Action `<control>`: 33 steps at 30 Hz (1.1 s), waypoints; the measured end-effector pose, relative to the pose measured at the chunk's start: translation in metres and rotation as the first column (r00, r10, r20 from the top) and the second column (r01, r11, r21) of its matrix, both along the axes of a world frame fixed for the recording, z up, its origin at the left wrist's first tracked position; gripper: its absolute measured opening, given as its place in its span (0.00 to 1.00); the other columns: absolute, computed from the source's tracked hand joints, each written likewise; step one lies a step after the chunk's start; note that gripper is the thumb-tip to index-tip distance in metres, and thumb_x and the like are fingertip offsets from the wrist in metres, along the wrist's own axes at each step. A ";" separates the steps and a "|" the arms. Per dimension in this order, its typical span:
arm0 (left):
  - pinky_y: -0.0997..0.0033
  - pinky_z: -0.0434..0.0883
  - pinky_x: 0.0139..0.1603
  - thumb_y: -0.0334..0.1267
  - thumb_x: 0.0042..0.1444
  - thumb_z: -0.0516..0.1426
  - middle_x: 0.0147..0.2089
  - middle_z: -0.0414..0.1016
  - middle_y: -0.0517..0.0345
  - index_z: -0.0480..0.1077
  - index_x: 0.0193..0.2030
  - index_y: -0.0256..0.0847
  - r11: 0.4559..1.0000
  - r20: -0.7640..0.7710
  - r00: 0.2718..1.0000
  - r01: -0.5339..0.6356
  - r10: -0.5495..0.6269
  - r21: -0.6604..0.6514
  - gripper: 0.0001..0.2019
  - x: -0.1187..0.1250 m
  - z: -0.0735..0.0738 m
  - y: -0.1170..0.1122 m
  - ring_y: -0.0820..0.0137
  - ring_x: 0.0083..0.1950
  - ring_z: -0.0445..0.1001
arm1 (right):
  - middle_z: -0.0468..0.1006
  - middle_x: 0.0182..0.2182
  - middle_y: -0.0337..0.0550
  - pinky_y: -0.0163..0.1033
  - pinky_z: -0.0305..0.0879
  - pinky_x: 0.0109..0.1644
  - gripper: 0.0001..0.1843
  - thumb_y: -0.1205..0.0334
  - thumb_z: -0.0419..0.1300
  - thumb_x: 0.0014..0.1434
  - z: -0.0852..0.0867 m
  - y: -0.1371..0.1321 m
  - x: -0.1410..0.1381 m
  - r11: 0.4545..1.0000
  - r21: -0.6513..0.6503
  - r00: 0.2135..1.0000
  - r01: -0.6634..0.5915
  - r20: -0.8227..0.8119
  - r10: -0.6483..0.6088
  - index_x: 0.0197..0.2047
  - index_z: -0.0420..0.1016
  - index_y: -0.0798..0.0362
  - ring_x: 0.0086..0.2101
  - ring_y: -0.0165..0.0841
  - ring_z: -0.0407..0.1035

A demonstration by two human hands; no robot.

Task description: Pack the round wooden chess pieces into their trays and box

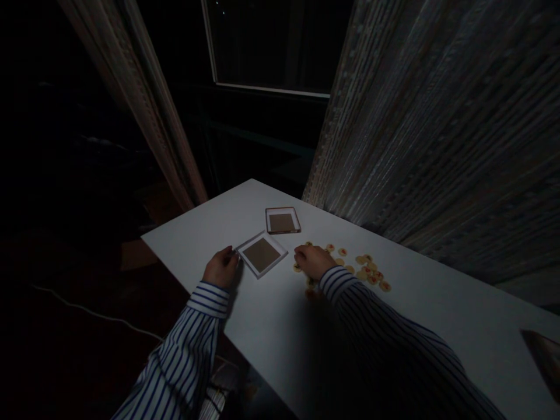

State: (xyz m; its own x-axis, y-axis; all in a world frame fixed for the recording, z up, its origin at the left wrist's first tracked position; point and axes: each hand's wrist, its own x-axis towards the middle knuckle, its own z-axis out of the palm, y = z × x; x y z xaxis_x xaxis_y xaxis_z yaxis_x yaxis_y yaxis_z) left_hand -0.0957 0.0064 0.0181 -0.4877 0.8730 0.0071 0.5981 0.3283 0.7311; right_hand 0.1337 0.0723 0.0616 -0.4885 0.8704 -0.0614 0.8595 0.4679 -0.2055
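Note:
My left hand [220,269], at the left side of the table, is closed with thumb and fingers pinching the left corner of a shallow square box [273,264]. This box has white walls and a brown bottom. To its right, my right hand [314,261] is low over the table with curled fingers; whatever they hold is hidden. Under and around it lie several flat round game pieces [371,273], pale yellow with red or dark marks, like Chinese chess pieces. Behind the white box sits a second square box or lid [283,232] with a brownish rim.
Both boxes and the pieces are on a white table [210,219]. Striped curtains [420,116] hang behind its right side, with a dark window [271,46] beyond. A dark object [542,356] lies at the right edge. A pale cable [100,315] runs below left.

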 end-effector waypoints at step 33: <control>0.69 0.70 0.39 0.41 0.48 0.53 0.37 0.77 0.48 0.71 0.42 0.35 0.991 0.205 0.978 0.019 -0.046 0.132 0.17 -0.010 -0.010 0.010 0.64 0.38 0.75 | 0.78 0.36 0.49 0.36 0.58 0.43 0.17 0.64 0.46 0.58 -0.008 0.011 -0.032 0.994 -0.086 0.998 0.069 0.011 -0.069 0.36 0.76 0.52 0.40 0.35 0.70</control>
